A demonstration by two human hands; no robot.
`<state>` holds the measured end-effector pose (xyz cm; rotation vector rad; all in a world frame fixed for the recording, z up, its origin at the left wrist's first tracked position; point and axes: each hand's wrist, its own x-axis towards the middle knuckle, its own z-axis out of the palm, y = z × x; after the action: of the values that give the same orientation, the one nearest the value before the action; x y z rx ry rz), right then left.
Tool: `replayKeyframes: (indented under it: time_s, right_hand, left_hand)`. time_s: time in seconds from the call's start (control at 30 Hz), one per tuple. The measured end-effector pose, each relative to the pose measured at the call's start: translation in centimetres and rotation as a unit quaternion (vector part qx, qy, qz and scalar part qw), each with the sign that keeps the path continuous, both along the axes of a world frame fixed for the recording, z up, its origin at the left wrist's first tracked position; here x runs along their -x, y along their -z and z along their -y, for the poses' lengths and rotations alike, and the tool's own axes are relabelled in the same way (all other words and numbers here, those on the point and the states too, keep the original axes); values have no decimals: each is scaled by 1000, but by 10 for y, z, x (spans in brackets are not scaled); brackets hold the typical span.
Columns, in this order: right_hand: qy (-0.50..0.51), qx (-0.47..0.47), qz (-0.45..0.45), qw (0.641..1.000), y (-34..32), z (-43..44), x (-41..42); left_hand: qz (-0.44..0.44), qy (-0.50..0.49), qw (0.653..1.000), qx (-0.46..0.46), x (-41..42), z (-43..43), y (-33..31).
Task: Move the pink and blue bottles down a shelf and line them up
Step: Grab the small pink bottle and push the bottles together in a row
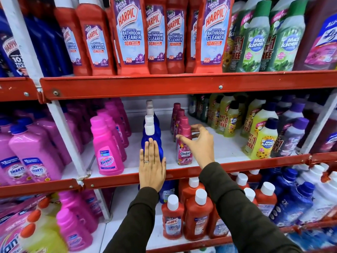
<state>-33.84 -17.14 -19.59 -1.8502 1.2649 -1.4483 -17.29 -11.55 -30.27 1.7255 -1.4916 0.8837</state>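
Note:
On the middle shelf [224, 150] stands a front-to-back row of blue bottles [158, 141] with white caps. To its right runs a row of dark pink Comfort bottles [184, 152]. My left hand [152, 167] lies flat, fingers straight and together, against the face of the front blue bottle, covering its lower part. My right hand [199, 143] hovers with fingers spread around the right side of the front pink bottle; I cannot tell whether the fingers touch it. Neither hand holds anything.
Bright pink Vanish bottles [107, 154] stand left of the blue row, and yellow-green Max Kleen bottles [262, 143] at the right. Red Harpic bottles [131, 35] fill the shelf above. The shelf below holds red white-capped bottles [197, 216]. A red rail [182, 84] fronts each shelf.

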Motion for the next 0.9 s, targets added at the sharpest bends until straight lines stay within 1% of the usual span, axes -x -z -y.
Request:
replayKeyframes:
  time_s: [0.3,0.47,0.53,0.6,0.67,0.7,0.73,0.77,0.83,0.9]
  right_hand:
    - [16,14,-16,1000,3,-1,-2]
    - [11,13,-21,1000,8,3,-2]
    - [-2,8,-21,1000,10,3,-2]
    - [-25,-8,-4,1000,13,0,-2]
    - [-50,-48,55,996,16,-6,-1]
    - [-64,-80,96,990,19,-10,1]
    - [-78,-117,131,981,22,-14,3]
    - [-95,-153,155,971,25,-18,5]
    - [-124,-201,165,958,31,-22,8]
    - [-150,-225,158,950,35,-25,11]
  left_hand:
    - [1,-9,1000,-15,1,-2,0]
    - [29,-15,999,-33,2,-6,-3]
    - [20,5,999,-40,4,-9,-4]
    - [-4,53,997,-47,9,-14,-6]
    - [-23,129,989,-67,18,-17,-7]
    - [-41,172,981,-85,24,-18,-7]
    - [-82,217,966,-110,32,-19,-8]
    - [-146,259,945,-139,42,-19,-11]
    - [-290,317,888,-166,60,-20,-22]
    - [-424,326,830,-160,77,-20,-32]
